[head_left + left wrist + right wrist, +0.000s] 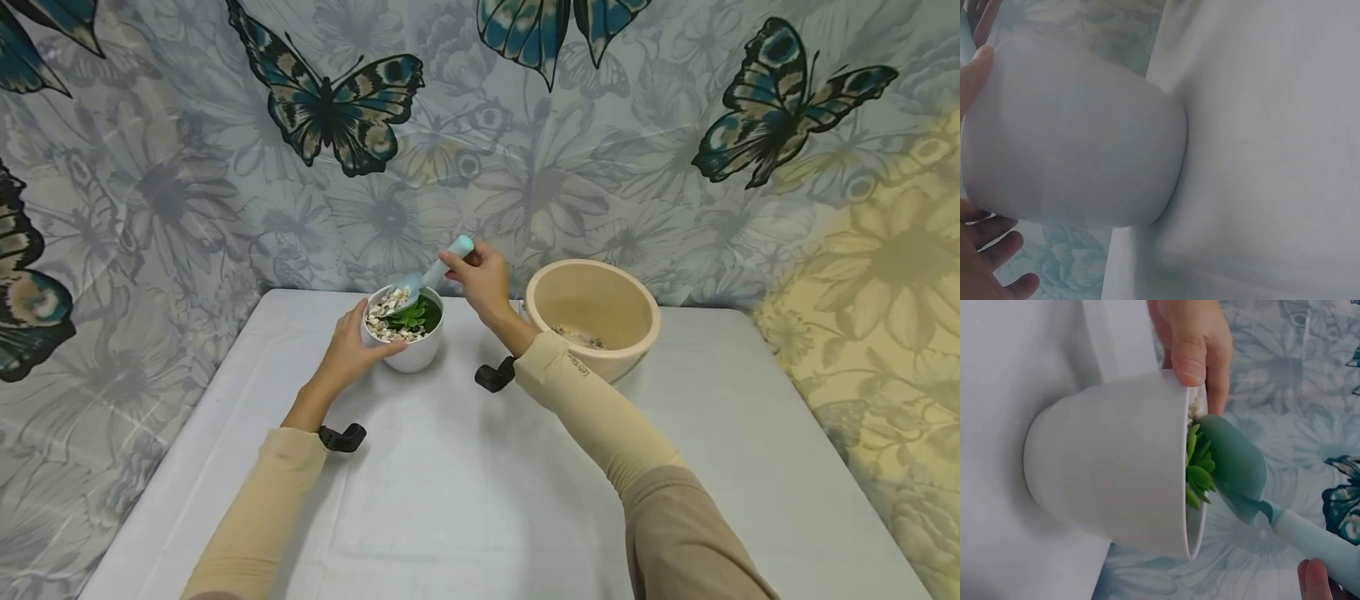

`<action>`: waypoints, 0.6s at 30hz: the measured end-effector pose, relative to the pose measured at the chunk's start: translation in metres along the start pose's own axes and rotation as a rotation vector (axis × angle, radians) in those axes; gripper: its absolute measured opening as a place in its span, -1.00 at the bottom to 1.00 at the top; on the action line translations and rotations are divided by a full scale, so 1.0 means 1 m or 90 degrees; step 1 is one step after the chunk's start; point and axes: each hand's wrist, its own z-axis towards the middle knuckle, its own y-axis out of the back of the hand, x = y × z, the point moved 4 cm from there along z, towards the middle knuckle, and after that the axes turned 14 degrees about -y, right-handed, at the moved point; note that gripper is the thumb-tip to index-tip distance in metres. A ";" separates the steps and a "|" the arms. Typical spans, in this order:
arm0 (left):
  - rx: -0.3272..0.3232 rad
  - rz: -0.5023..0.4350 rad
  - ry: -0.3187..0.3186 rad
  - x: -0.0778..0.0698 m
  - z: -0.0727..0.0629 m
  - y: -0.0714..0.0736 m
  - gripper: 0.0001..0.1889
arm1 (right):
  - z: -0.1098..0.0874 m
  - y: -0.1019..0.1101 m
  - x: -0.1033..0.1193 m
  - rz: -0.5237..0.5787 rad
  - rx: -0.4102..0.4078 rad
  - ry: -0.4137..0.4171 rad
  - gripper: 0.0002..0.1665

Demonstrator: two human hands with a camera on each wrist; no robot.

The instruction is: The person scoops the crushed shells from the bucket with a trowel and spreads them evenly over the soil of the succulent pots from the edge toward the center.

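A white plant pot (408, 357) stands toward the back of the table, with a green succulent (411, 316) and pale pebbles (384, 327) inside it. My left hand (351, 340) grips the pot from its left side, thumb at the near rim and fingers round the far side. In my right hand (483, 279) is the handle of a light blue garden trowel (448, 260), pinched above the pot. The trowel's blade (1235, 465) tilts down over the pebbles, beside the leaves. In the left wrist view the pot (1079, 131) hides its own contents.
A larger beige pot (592, 282) stands to the right, behind my right wrist, with some pebbles (577, 337) at its bottom. White cloth covers the table (450, 500). A butterfly-patterned curtain (525, 183) hangs right behind the table's back edge.
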 end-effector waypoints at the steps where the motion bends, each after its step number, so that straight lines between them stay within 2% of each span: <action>1: 0.002 0.000 -0.007 0.000 0.001 0.001 0.26 | 0.000 0.000 0.000 -0.003 -0.002 0.001 -0.74; 5: 0.016 -0.018 -0.012 0.003 0.004 0.002 0.24 | -0.001 -0.002 0.000 -0.014 -0.011 0.002 -0.76; 11: 0.002 -0.038 0.019 0.004 0.002 0.000 0.26 | -0.006 -0.004 0.002 -0.028 -0.014 0.011 -0.69; 15: -0.022 -0.027 0.009 -0.001 0.000 -0.004 0.27 | -0.011 -0.006 0.007 -0.053 -0.021 0.056 -0.69; 18: -0.025 -0.011 0.001 -0.003 -0.001 -0.004 0.27 | -0.016 -0.008 0.010 -0.080 -0.019 0.091 -0.70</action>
